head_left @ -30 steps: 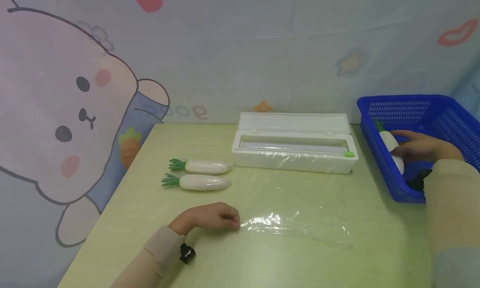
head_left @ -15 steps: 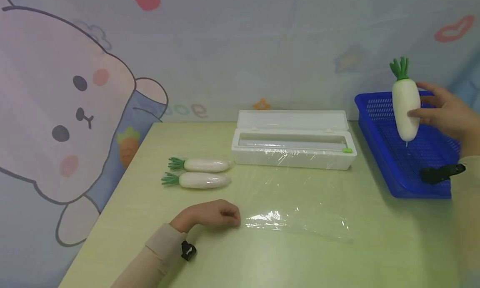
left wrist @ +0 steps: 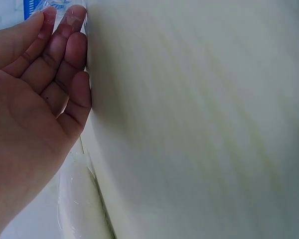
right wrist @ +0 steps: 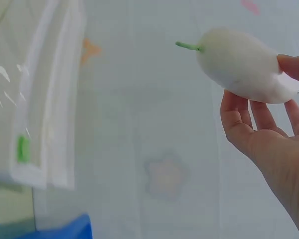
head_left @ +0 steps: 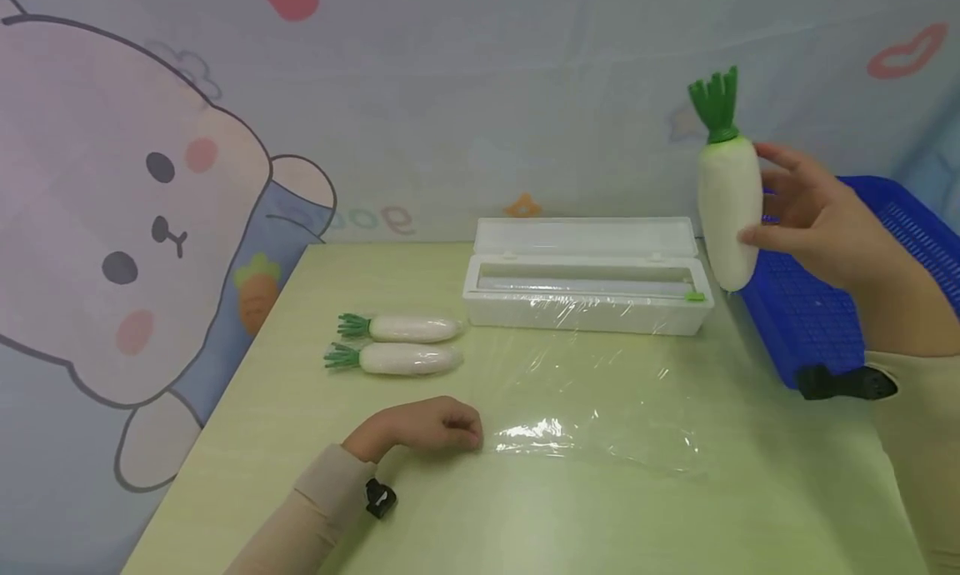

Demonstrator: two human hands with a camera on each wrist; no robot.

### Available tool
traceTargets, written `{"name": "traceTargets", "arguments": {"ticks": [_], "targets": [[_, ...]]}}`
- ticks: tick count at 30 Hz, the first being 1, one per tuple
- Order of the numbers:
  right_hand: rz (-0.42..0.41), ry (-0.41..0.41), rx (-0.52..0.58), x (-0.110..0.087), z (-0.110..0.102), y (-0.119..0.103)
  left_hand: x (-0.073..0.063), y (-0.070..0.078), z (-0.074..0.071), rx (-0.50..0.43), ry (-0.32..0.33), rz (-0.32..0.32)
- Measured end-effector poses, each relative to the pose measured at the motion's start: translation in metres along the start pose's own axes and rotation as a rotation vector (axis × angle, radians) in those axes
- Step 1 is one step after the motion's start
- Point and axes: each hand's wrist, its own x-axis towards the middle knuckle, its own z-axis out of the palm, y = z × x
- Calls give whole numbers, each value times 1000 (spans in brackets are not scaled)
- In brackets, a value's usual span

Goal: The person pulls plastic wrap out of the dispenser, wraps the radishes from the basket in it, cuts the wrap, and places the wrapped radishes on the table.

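My right hand (head_left: pixel 832 225) holds a white radish (head_left: pixel 727 212) upright in the air, its green leaves pointing up, between thumb and fingers. The right wrist view shows the same radish (right wrist: pixel 239 64) from its root end. On the table, my left hand (head_left: pixel 427 425) pinches the near left corner of a clear sheet of plastic wrap (head_left: pixel 532 437). That sheet runs out over the front of a white wrap dispenser (head_left: pixel 585 315), whose lid stands up. Behind the left hand lie two film-covered radishes, the farther radish (head_left: pixel 416 328) parallel to the nearer radish (head_left: pixel 408 359).
A blue basket (head_left: pixel 776 342) stands at the right, partly hidden by my right arm. A green slider (head_left: pixel 695 297) sits at the right end of the dispenser. Behind the table hangs a printed cloth (head_left: pixel 585 125).
My right hand has lifted the radish out of the blue basket and carried it left, toward the dispenser's right end. The left hand stays on the plastic wrap's corner.
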Motion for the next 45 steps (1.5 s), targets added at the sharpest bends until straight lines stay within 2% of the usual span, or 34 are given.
{"name": "traceTargets", "arguments": {"ticks": [2,4,8,12,16,18,26,31,35,41,45], "targets": [[-37,-109,-2,0,17,5,1,-1,0,1,1,2],[-20,-166,-47,-1,34,11,2,-1,0,9,4,1],[82,-235,-232,-12,65,31,6,-1,1,30,5,11],[205,-376,-339,-24,87,59,10,0,1,32,4,16],[344,-509,-404,-32,103,84,12,1,-1,28,7,14],[385,-559,-443,-34,109,92,12,2,-1,22,7,13],[413,-694,-543,-32,126,108,10,1,-3,-23,21,2],[431,-745,-566,-32,133,111,9,-2,-3,-62,37,4],[435,-752,-586,-33,137,113,9,-6,-3,-103,44,5],[445,-716,-633,-39,137,110,9,-7,-3,-148,44,-5],[440,-662,-633,-49,133,107,9,-6,-4,-164,44,-14]]}}
